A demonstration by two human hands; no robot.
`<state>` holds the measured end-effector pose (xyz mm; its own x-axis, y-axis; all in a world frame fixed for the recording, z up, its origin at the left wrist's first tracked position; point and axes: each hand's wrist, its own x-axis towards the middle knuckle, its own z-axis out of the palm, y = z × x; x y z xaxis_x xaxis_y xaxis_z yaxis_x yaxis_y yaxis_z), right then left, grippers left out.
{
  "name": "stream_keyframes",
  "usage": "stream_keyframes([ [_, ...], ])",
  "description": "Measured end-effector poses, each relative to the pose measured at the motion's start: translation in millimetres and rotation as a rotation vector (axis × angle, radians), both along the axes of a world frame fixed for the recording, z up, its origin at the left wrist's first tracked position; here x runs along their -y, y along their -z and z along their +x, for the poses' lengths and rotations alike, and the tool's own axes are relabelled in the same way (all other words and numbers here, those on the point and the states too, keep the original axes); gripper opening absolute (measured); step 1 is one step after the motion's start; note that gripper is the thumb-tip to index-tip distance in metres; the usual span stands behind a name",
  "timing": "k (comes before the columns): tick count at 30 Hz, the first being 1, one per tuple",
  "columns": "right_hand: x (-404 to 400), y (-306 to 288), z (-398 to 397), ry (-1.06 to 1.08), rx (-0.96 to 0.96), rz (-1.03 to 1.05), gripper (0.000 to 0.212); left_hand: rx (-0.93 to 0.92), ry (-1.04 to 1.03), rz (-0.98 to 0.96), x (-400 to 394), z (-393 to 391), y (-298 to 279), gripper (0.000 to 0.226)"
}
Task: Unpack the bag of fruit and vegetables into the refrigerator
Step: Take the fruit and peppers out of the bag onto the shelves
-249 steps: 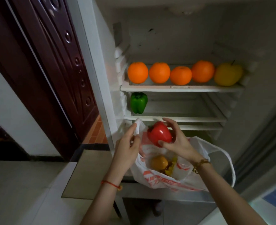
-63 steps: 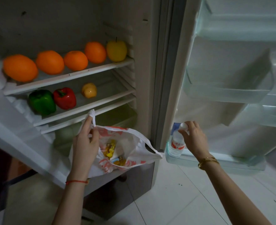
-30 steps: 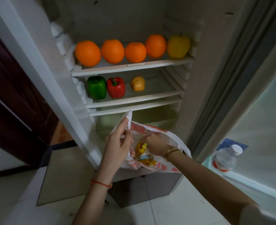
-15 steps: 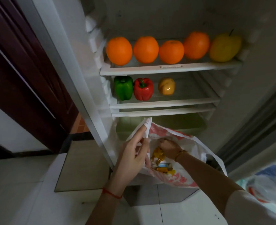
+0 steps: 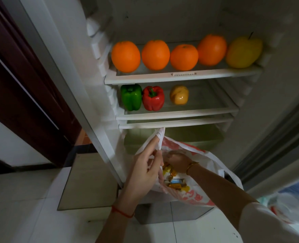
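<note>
Left hand (image 5: 143,170) pinches bag (image 5: 196,193) handle below refrigerator (image 5: 180,77) shelves | right hand (image 5: 177,159) inside bag, grasp unclear | risk: pinch slipping, small wrapped items (image 5: 173,179) spilling.

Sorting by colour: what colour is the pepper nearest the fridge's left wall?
Green, clearest in the head view.

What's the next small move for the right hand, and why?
Probably close the right hand on one of the small wrapped items and lift it out: it is already inside the bag, which the left hand holds open, and those items remain in it.
</note>
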<state>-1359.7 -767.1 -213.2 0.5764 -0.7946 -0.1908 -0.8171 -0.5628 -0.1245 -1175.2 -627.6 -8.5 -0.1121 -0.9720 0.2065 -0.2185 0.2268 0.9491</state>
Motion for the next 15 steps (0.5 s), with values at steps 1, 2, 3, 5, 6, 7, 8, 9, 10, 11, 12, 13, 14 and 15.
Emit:
stream_keyframes([
  [1,1.2,1.2,1.2,0.005,-0.014,0.004,0.039,-0.002,-0.001,0.002,0.1,-0.8,0.2,0.051],
  [2,1.4,2.2,2.2,-0.005,-0.034,0.002,0.037,-0.007,0.0,0.002,0.1,-1.6,-0.2,0.051],
  [3,1.1,5.1,3.3,-0.012,-0.042,-0.008,0.034,-0.011,0.0,0.0,-0.5,-2.1,-0.7,0.051],
  [5,1.2,14.0,6.8,-0.012,-0.029,-0.076,0.025,-0.013,-0.001,0.003,-2.0,-2.6,-2.3,0.052],
  [6,1.4,18.1,8.2,-0.004,-0.033,-0.077,0.022,-0.015,0.0,0.005,-2.7,-2.9,-2.9,0.052],
  [7,2.2,25.2,9.0,0.005,-0.036,-0.079,0.022,-0.014,0.003,0.008,-3.3,-3.2,-3.2,0.052],
  [8,1.3,29.4,10.4,0.017,-0.063,-0.07,0.023,-0.012,0.007,0.009,-3.9,-3.4,-3.9,0.052],
  [9,-1.0,27.2,12.6,0.033,-0.069,-0.077,0.026,-0.009,0.011,0.007,-4.4,-4.0,-4.7,0.053],
  [10,-3.9,18.9,15.3,0.042,-0.067,-0.075,0.034,-0.008,0.014,0.007,-4.4,-4.8,-5.7,0.053],
  [11,-4.9,14.3,16.5,0.047,-0.055,-0.061,0.042,-0.006,0.013,0.01,-3.8,-5.9,-6.0,0.053],
  [12,-5.3,9.9,17.8,0.054,-0.034,-0.06,0.045,-0.008,0.009,0.02,-3.6,-7.3,-6.5,0.053],
  [13,-6.6,5.2,18.3,0.077,-0.016,-0.06,0.047,-0.008,0.001,0.032,-3.3,-8.8,-6.6,0.053],
  [14,-9.2,0.2,17.7,0.116,0.011,-0.056,0.048,-0.007,-0.001,0.037,-3.1,-10.8,-7.0,0.053],
  [15,-11.9,-4.6,15.9,0.169,0.057,-0.034,0.048,-0.002,0.001,0.034,-3.0,-12.7,-6.7,0.053],
])
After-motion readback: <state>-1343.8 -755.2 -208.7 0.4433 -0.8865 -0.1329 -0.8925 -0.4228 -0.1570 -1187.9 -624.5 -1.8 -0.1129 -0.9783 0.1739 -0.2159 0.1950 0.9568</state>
